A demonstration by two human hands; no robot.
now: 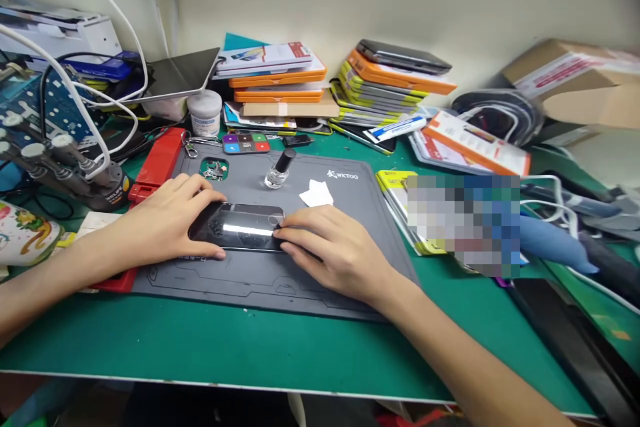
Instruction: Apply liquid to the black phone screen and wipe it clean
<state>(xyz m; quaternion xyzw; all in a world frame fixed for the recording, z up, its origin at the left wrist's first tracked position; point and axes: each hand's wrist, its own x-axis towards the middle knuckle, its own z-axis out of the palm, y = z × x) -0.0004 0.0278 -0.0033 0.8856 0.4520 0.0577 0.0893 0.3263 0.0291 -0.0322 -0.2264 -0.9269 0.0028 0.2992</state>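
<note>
A black smartphone (240, 225) lies glass side up on the grey work mat (260, 283), a bright streak of light reflected across it. My left hand (175, 220) spans its left end, fingers along the far edge and thumb along the near edge. At the right end, my right hand (333, 243) has its fingertips pinched together over the glass; something small and dark shows at them, too small to make out. Beyond the phone stands a small glass bottle with a black cap (279, 170). A folded white wipe (317, 193) rests near my right hand.
Small metal parts (215, 169) fill a mat recess. A red holder (160, 160) borders the mat's left side, near grey-handled tools (63, 160). Behind stand a white tub (205, 113) and stacked boxes (280, 70). Yellow-edged packs (395, 200) and a black case (560, 340) lie right.
</note>
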